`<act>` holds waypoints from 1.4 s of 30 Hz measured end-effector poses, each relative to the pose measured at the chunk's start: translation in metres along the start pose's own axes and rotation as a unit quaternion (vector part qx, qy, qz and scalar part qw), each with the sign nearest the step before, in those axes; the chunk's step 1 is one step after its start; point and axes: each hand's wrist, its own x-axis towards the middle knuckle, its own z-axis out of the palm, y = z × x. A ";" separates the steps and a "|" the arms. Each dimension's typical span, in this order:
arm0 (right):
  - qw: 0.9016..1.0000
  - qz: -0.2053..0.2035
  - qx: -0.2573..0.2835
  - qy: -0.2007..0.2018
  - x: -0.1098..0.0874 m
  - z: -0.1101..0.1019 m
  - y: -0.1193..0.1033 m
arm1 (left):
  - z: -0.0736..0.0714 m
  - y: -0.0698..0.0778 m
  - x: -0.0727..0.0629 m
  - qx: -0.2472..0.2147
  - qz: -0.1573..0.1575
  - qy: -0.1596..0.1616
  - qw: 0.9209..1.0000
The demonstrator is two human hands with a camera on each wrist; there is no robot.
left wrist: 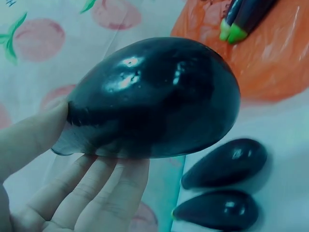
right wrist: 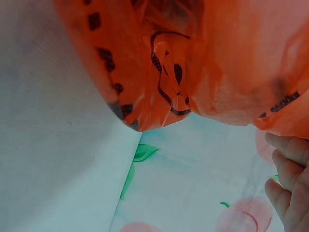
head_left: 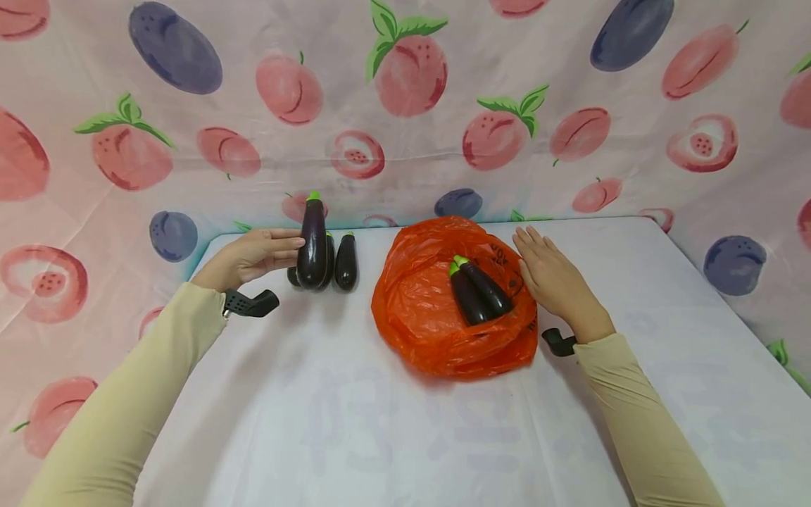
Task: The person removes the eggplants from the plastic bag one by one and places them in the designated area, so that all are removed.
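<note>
My left hand (head_left: 262,252) holds a dark purple eggplant (head_left: 312,246) upright, with its green stem end at the top. In the left wrist view the thumb lies on one side of this eggplant (left wrist: 159,101) and the fingers on the other. Beyond it, smaller-looking eggplants (head_left: 346,263) rest on the table, partly hidden by the held one. An orange-red plastic bag (head_left: 412,303) lies spread with its mouth up, and two eggplants (head_left: 484,289) with green tips are in it. My right hand (head_left: 551,274), fingers straight, is at the bag's right side.
A white-covered table (head_left: 393,436) carries everything. Behind it hangs a pink cloth (head_left: 431,141) printed with peaches and plums. Black wrist devices (head_left: 251,303) are worn at both sleeves' cuffs.
</note>
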 end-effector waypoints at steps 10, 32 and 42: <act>1.000 -0.001 0.002 -0.001 0.001 0.000 0.001 | -0.030 -0.004 -0.001 -0.011 -0.007 -0.002 1.000; 1.000 0.003 -0.005 -0.008 0.001 0.002 0.002 | -0.080 -0.022 0.002 -0.040 -0.035 0.039 0.998; 1.000 0.009 -0.007 -0.015 0.001 0.003 0.003 | -0.093 -0.032 0.012 -0.040 -0.040 0.046 0.997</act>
